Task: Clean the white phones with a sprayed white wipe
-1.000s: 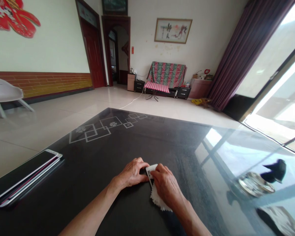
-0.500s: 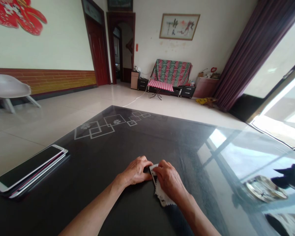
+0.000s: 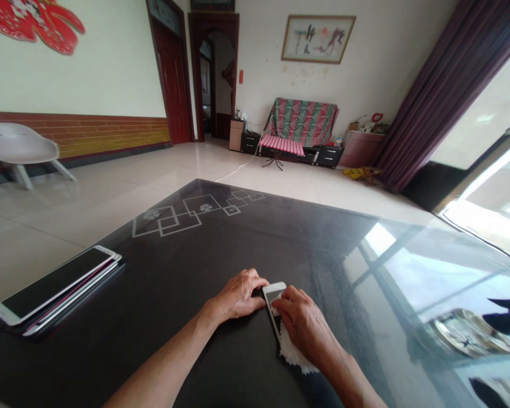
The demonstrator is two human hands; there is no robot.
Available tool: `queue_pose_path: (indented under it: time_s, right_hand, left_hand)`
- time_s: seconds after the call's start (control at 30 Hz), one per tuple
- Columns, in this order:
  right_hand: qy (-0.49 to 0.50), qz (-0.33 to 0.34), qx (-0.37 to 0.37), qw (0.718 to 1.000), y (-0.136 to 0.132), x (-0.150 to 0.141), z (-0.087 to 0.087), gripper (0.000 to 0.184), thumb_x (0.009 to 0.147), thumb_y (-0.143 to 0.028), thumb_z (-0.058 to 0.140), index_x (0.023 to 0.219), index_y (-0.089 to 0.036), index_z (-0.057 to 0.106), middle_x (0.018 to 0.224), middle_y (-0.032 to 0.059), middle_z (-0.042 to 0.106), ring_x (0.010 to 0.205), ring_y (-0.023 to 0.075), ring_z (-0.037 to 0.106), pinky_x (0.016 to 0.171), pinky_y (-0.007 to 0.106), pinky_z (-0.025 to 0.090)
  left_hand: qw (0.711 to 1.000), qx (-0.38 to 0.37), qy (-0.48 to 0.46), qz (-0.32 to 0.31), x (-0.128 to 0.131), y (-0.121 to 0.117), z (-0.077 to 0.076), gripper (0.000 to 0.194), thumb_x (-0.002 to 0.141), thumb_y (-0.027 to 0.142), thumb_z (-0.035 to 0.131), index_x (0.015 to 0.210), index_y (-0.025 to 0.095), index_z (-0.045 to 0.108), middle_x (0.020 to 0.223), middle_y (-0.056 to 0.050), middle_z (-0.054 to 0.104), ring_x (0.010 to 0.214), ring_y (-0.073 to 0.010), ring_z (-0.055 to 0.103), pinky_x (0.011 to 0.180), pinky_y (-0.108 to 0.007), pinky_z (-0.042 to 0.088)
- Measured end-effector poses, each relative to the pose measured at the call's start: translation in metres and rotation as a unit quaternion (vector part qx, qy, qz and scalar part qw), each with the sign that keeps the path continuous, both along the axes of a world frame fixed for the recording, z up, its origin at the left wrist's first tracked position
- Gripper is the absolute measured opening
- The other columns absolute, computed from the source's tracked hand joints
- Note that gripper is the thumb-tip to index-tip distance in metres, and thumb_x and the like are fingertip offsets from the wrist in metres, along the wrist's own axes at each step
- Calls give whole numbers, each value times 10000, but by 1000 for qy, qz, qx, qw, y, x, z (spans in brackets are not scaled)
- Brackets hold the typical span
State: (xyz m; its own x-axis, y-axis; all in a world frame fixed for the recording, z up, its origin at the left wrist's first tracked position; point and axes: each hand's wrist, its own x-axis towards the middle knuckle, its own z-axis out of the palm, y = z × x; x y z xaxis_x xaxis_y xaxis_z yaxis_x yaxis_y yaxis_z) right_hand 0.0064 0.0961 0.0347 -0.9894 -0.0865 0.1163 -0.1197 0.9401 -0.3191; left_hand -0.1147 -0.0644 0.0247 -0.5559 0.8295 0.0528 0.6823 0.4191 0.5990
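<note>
On the black tabletop (image 3: 187,277), at near center, a white-framed smartphone (image 3: 275,294) lies flat, screen up. Left hand (image 3: 238,294): thumb and forefinger spread, tips at the phone's left edge near its upper corner; remaining fingers partly hidden. Right hand (image 3: 302,317): fingers pinching a white zigzag-edged cloth (image 3: 294,353) against the screen. A stack of smartphones (image 3: 59,288) rests near the tabletop's left edge.

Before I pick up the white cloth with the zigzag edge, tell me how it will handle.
The white zigzag-edged cloth is probably floppy, as it bunches under the right hand and spreads beyond it. Its thin edge suggests little weight.
</note>
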Motion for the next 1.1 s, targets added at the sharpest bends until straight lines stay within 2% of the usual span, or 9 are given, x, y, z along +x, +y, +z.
queue_pose_path:
  time_s: [0.13, 0.23, 0.53, 0.73, 0.83, 0.93, 1.1]
  right_hand:
    - [16, -11, 7, 1000, -2, -18, 0, 269, 924, -140, 441, 927, -228, 695, 894, 32, 549, 840, 156, 515, 790, 257, 405]
    - [13, -11, 9, 1000, 0, -19, 2, 272, 925, -136, 438, 923, -223, 695, 889, 30, 550, 829, 153, 515, 783, 255, 407]
    - [-20, -8, -30, 999, 11, 30, 7, 296, 930, -137, 418, 985, -266, 679, 919, 31, 577, 834, 164, 531, 776, 274, 413]
    - [-15, -23, -29, 999, 14, 43, 2, 306, 928, -169, 430, 1055, -288, 682, 942, 48, 585, 831, 176, 546, 781, 298, 421]
    - [-10, -22, -35, 999, 15, 43, 2, 313, 936, -180, 411, 1041, -283, 688, 927, 52, 581, 819, 178, 542, 777, 300, 421]
    - [-11, -19, -46, 999, 16, 42, 3, 312, 942, -186, 398, 1022, -277, 685, 925, 49, 577, 822, 176, 541, 778, 298, 418]
    - [-19, -15, -52, 998, 15, 42, 4, 299, 945, -179, 393, 985, -266, 676, 922, 39, 568, 826, 166, 540, 781, 285, 411]
  left_hand:
    - [1000, 0, 3, 0, 0, 0, 0, 285, 787, 239, 580, 1061, 271, 649, 954, -26, 586, 949, -211, 558, 831, -290, 445]
    - [1000, -2, 4, 3, 1, 0, 0, 296, 795, 225, 567, 1078, 268, 644, 960, -29, 588, 957, -212, 558, 847, -293, 445]
    - [1000, -10, 20, 5, 3, 1, 2, 235, 788, 199, 551, 994, 263, 645, 918, -18, 575, 918, -194, 557, 804, -274, 437]
    - [998, -45, 34, -1, 2, 1, 5, 298, 782, 198, 533, 1063, 253, 614, 926, -27, 567, 898, -195, 557, 779, -270, 436]
    - [995, -74, 36, -49, -9, 5, 15, 430, 778, 259, 559, 1208, 287, 553, 927, -18, 570, 845, -190, 572, 725, -262, 442]
    - [986, -112, 39, -119, -24, 17, 28, 548, 697, 305, 651, 1235, 346, 558, 904, -8, 569, 806, -200, 583, 680, -264, 442]
    - [969, -165, 61, -176, -35, 44, 38, 739, 553, 237, 707, 1260, 391, 553, 1028, -41, 552, 962, -290, 553, 749, -333, 455]
